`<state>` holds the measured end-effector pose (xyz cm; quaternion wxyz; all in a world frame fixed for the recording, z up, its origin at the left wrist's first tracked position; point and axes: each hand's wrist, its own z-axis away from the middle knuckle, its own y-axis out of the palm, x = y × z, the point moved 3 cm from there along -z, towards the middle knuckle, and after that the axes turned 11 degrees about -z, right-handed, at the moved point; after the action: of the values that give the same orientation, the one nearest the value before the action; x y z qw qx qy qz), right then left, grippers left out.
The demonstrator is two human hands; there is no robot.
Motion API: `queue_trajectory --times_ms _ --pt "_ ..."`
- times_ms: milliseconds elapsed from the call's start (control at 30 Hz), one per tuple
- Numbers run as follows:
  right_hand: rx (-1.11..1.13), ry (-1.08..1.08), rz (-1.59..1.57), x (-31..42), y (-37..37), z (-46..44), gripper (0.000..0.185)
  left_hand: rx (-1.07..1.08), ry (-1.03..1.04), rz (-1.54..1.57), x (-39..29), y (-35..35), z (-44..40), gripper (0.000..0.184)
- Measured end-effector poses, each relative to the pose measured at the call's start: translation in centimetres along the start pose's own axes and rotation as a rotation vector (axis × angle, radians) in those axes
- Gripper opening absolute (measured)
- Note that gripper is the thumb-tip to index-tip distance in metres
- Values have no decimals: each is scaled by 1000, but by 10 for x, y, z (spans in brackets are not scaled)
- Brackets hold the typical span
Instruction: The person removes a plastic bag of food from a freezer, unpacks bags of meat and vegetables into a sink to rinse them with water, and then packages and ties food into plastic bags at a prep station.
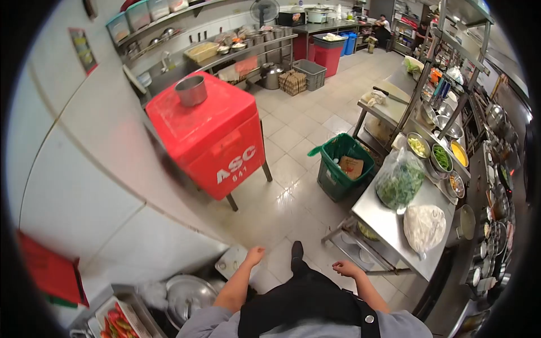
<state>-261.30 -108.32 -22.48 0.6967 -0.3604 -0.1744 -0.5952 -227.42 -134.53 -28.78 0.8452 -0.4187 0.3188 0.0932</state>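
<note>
Steel worktop [383, 225], flat and dully reflective, is standing on the right, just beyond the right hand [346, 268]. From the left, glossy red chillies [116, 324], smooth and tapering, are lying in a heap with some green among them. Beside them, a round, shiny metal lid [190, 298] is catching the light. Farther off, a boxy, scuffed red plastic container [205, 141] is resting on dark legs and showing white lettering, while a cylindrical metal pot [191, 93] is sitting on its top. The left hand [255, 257] is hanging in the air, its fingers released and loosely curling. Next, a squared green plastic bin [332, 183] is standing with its top open. The right hand's fingers are likewise hanging released, bending slightly. On the worktop, a clear, crinkled bag [400, 183] is bulging with leafy greens, and a cloudy, lumpy bag [424, 228] is slumping nearby. Behind them, pale, chunky pieces [417, 145] are filling a rounded metal bowl [426, 153].
</note>
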Motion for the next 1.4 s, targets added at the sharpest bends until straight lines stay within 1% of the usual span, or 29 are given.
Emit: queue_trajectory --times_ms 67,133,200,267,300,333,367,400,500,567,600,633,667,700,733,767,800,833,867,933,967,1033,1100,1167,1233,1267,1300,1333,1400 --pt "-30 10 -69 47 -26 -30 35 -61 38 70 -23 -24 -53 28" --pt "-114 -175 71 111 -55 -71 35 -59 12 156 -42 -41 -98 28" --pt "-88 -241 109 190 -81 -108 35 -1 -93 49 -61 -59 -114 29" --pt "-45 -400 114 255 -101 -153 35 87 -37 20 -40 -53 -150 30" --pt "-41 -414 115 282 -111 -180 35 100 -46 -15 -34 -55 -160 30" --pt "-64 -500 224 309 -119 -208 35 117 -53 -53 -29 -60 -171 31" --pt "-88 -578 337 331 -126 -232 35 128 -136 -59 -20 -63 -181 31" --pt "-83 -573 346 349 -133 -253 35 146 -220 -54 -16 -65 -191 32" --pt "-43 -576 377 391 -160 -327 35 141 -248 -33 -33 -92 -231 31" --pt "90 -548 -26 377 -167 -378 33 208 -248 -75 -56 -104 -286 30" --pt "63 -461 24 364 -175 -397 32 276 -248 -139 -63 -111 -312 30" --pt "31 -380 69 348 -189 -415 31 218 -105 -196 -77 -121 -345 30" --pt "-105 -365 155 318 -198 -430 30 163 44 -252 -95 -128 -377 30" --pt "-247 -342 246 280 -209 -445 29 169 98 -264 -124 -141 -409 30" --pt "-144 -134 367 240 -221 -458 31 179 154 -269 -155 -153 -439 30" --pt "2 40 391 197 -230 -466 30 172 201 -265 -180 -161 -472 31" --pt "155 107 459 166 -239 -461 28 162 248 -261 -203 -167 -508 31" --pt "198 90 459 134 -243 -462 26 172 266 -262 -230 -174 -541 31" --pt "307 -213 887 158 -252 -431 17 173 318 -281 -252 -178 -570 31" --pt "117 -25 169 133 -274 -401 16 191 384 -315 -291 -187 -622 32" --pt "24 102 3 130 -287 -392 16 198 361 -242 -312 -191 -646 32" --pt "-78 344 -71 139 -315 -397 15 206 340 -175 -342 -206 -692 32" --pt "-106 411 -112 155 -341 -416 15 192 319 -117 -366 -219 -726 32" --pt "-107 413 -117 182 -374 -450 14 190 253 -97 -356 -223 -767 33" --pt "-87 370 -99 206 -404 -493 13 222 243 -216 -326 -228 -801 33" --pt "-74 329 -76 219 -419 -517 13 245 177 -191 -306 -231 -815 33" --pt "-43 257 -1 235 -434 -545 13 238 95 -306 -289 -236 -824 32" --pt "11 113 169 255 -450 -573 13 193 39 -328 -271 -244 -824 31" --pt "82 -291 718 300 -480 -633 12 235 -169 -291 -234 -256 -823 27"
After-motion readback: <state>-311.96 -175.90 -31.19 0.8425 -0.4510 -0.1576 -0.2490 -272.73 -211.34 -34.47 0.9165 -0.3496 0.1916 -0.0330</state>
